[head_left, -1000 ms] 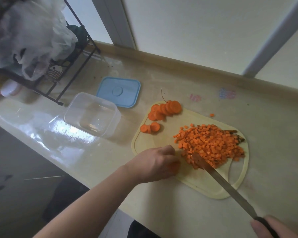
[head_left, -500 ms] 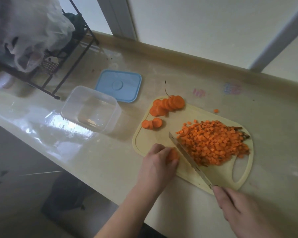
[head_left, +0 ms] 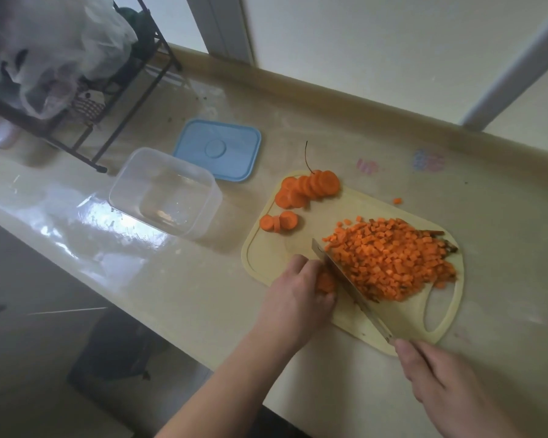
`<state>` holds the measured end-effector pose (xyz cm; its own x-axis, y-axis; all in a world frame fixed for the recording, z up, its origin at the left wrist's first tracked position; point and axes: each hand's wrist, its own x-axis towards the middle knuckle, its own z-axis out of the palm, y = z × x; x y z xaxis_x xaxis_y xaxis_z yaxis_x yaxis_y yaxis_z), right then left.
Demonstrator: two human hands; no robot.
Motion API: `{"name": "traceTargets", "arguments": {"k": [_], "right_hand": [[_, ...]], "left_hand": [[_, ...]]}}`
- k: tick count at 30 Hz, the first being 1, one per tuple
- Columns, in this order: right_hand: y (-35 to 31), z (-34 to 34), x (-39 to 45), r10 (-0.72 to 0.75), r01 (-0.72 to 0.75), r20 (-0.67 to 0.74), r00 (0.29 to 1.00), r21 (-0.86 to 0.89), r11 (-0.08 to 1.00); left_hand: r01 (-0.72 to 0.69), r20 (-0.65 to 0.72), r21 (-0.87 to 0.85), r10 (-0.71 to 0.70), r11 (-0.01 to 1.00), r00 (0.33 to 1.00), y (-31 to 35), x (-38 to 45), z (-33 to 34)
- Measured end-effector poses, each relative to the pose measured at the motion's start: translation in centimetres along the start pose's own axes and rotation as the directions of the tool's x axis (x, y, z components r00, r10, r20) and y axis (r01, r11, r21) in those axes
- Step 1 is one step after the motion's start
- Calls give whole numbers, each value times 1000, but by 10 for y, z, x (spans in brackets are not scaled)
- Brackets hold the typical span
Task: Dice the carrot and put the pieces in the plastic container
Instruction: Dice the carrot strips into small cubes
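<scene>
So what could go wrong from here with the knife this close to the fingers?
The knife blade stands right beside the left hand gripping carrot slices; a slip could nick a fingertip. The diced pile reaches the cutting board edge, so pieces may spill; one stray cube already lies off it.

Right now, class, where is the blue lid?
In the head view the blue lid lies flat on the counter, left of the cutting board and just behind the clear plastic container, near the black rack.
</scene>
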<state>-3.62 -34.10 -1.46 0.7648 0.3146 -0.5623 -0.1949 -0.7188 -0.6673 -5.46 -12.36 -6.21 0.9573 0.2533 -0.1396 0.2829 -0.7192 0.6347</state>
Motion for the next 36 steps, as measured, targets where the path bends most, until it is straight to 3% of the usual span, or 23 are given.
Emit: {"name": "traceTargets", "arguments": {"k": [3, 6, 11, 17, 22, 26, 31, 36], "right_hand": [[0, -2, -3, -26, 26, -39, 999, 8, 1000], [-4, -2, -7, -28, 28, -41, 999, 4, 1000], [-10, -2, -15, -4, 5, 13, 1000, -54, 999], [-8, -3, -18, -22, 24, 15, 1000, -91, 996], [6, 10, -13, -104, 85, -118, 988, -155, 984], [10, 16, 2, -57, 44, -69, 996, -177, 983], [0, 15, 22, -160, 151, -52, 986, -143, 978], [3, 6, 13, -77, 70, -64, 995, -103, 992]], "left_hand": [[-84, -29, 91, 87, 992, 996, -7, -2, 0], [-239, -142, 168, 263, 956, 954, -13, -1, 5], [-479, -177, 88, 487, 873, 855, -31, 1, 9], [-525, -155, 55, 527, 849, 836, -36, 1, 12], [-535, -183, 32, 531, 844, 827, -40, 4, 16], [-553, -193, 13, 544, 833, 816, -44, 6, 17], [-561, -208, 24, 553, 827, 807, -44, 5, 18], [-561, -231, 49, 556, 826, 798, -45, 3, 19]]}}
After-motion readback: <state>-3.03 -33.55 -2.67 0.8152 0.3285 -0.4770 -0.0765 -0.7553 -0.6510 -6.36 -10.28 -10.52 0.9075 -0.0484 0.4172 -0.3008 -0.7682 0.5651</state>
